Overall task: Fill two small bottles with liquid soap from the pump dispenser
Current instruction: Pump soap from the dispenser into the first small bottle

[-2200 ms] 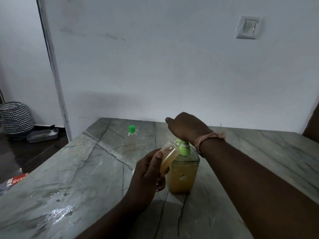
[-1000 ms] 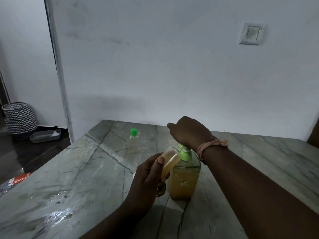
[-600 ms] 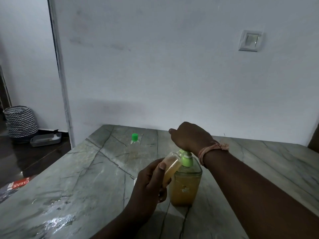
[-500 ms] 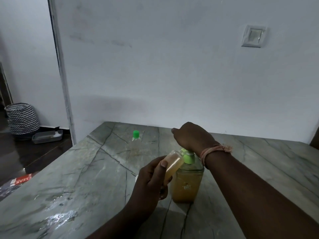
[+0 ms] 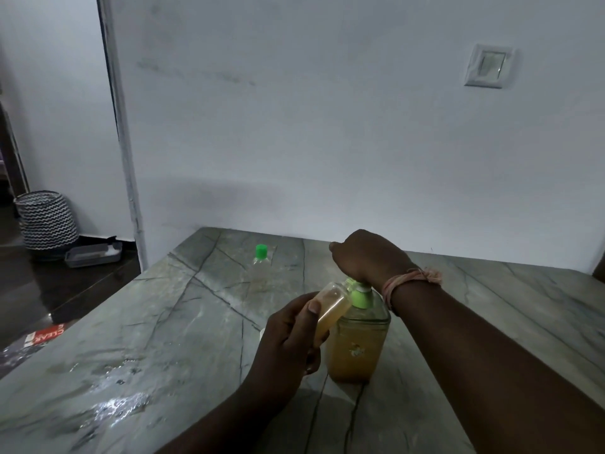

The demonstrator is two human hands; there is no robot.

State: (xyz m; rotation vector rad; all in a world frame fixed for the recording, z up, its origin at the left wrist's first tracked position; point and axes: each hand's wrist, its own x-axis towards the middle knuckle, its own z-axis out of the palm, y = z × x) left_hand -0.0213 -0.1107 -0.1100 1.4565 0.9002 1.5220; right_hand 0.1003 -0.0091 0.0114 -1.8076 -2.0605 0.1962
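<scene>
While the left hand (image 5: pixel 288 342) grips the tilted bottle (image 5: pixel 329 308) mid-frame and the right hand (image 5: pixel 366 255), fingers curled, presses the pump (image 5: pixel 360 294), soap could easily miss that narrow mouth.

Only one piece of writing is showing clearly enough to read: white capital letters spelling "CLEAR" are running across a red band on a packet (image 5: pixel 44 335) that is lying on the dark floor at the far left, just beyond the near-left edge of the table (image 5: pixel 163 355). The word is sitting tilted, and whatever print surrounds it is blurring out. A small pale emblem is showing on the front of the pump dispenser (image 5: pixel 358 342) standing on the table, but it is staying too small and dim to read.
</scene>
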